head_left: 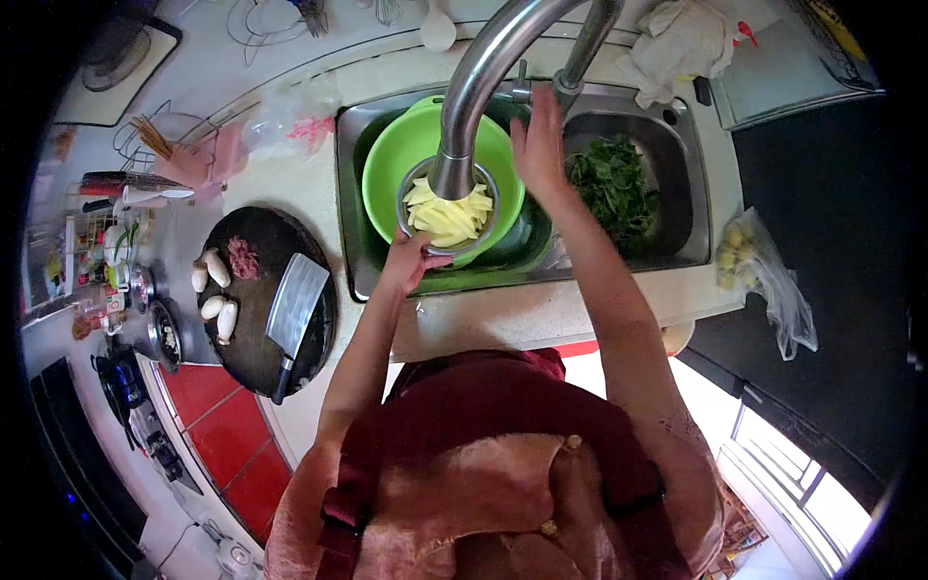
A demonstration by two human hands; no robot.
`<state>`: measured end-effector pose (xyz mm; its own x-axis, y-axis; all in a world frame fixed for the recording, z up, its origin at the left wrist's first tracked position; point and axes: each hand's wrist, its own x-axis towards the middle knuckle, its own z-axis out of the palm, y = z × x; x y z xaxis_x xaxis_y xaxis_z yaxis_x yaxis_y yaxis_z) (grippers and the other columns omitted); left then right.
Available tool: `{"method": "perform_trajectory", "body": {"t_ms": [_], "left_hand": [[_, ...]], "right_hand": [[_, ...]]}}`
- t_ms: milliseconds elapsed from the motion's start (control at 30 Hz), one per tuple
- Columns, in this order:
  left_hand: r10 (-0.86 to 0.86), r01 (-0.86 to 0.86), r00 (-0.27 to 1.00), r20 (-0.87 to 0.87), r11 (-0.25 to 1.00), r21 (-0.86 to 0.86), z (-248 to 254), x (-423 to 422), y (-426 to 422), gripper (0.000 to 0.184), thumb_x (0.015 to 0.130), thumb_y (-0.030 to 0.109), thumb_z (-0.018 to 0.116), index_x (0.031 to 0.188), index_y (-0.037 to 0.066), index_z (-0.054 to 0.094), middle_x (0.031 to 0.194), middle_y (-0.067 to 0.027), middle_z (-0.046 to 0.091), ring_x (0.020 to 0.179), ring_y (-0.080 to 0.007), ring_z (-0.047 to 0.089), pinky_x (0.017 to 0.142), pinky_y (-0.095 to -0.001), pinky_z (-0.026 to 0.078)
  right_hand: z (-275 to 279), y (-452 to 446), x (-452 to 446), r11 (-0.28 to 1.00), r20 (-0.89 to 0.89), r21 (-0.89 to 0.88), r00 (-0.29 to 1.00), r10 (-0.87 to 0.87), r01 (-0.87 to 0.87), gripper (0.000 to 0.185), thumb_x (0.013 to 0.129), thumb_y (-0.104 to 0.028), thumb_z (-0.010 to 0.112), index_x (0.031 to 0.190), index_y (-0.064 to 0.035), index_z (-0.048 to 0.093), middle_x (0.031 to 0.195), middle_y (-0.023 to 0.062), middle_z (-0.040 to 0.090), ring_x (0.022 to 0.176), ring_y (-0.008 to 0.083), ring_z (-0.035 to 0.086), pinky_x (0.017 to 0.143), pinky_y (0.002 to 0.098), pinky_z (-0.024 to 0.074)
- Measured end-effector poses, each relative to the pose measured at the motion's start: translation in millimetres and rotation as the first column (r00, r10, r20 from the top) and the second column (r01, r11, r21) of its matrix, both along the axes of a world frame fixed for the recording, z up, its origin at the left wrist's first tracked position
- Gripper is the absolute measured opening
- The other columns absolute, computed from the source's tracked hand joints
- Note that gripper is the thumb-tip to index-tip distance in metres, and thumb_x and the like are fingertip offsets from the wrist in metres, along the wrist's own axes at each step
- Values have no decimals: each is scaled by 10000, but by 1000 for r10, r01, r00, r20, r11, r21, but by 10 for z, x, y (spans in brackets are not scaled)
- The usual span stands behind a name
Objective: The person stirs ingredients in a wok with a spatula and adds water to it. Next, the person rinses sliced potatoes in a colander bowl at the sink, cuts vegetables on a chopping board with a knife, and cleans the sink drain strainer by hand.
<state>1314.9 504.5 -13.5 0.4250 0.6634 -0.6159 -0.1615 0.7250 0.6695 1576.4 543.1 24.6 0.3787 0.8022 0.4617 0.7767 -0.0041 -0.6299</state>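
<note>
Pale counter (483, 327) wraps around a double-basin sink (698, 184), and both hands are busy over that sink. Here's the left hand (414, 261), over the sink's left basin, clamped on the near rim of a steel bowl (496, 208). Pale yellow strips (449, 224) fill that bowl, right under the head of the faucet (474, 87) arching over the sink. And the right hand (543, 145)! Up toward the sink's back edge, beside the faucet, thumb apart from the raised fingers; whether it touches the faucet's fittings, I can't tell.

Moving outward, a big green basin (382, 150) sits in the sink's left side, around and beneath the bowl, while leafy greens (614, 188) lie in its right side. Left of the sink, a round dark board (253, 324) carries a cleaver (298, 302), some pinkish meat (243, 259) and four pale mushrooms (217, 270). Off the sink's right end, a clear bag (773, 290) holds round yellowish pieces, and a whitish cloth (681, 43) lies bunched behind its right back corner.
</note>
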Motion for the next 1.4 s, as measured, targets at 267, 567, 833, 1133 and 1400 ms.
{"method": "perform_trajectory", "body": {"t_ms": [267,567,833,1133,1400], "left_hand": [[-57,56,998,-27,997,-47,79,113,122,460,854,11,445,1280,83,288,1173,-179,518,947,-324,615,674,-429,595],[-92,86,993,-67,992,-92,34,281,155,433,851,30,463,1260,72,325,1110,-164,561,898,-311,632,644,-416,595],[-72,72,997,-26,997,-22,-12,251,20,469,858,27,455,1292,105,294,1155,-145,539,916,-306,629,647,-402,598],[-45,44,999,15,998,34,70,70,-34,539,866,39,460,1339,153,227,1213,-159,493,1013,-320,585,703,-435,584],[61,-57,996,67,997,-50,11,57,-63,555,858,32,463,1344,129,211,1210,-169,494,992,-331,595,699,-439,586]], "right_hand": [[-194,907,187,943,1,-209,965,264,-258,879,733,-426,658,1341,60,249,1338,287,331,1255,401,323,1058,441,260],[-264,-207,-354,803,-228,-335,869,439,-494,466,757,-225,659,1159,-33,521,1220,179,493,1128,357,471,926,426,409],[-72,-448,-710,760,-10,-538,904,428,-366,683,656,-341,698,1218,-19,478,1289,202,379,1219,385,335,1001,471,318],[-515,-246,-624,764,-206,-325,830,518,-557,517,664,-201,679,1124,-14,533,1138,233,492,1110,405,427,964,459,357],[-67,-412,-532,710,-190,-381,802,566,-592,602,668,-108,695,1208,-9,448,1193,222,474,1123,383,441,967,419,367]]}}
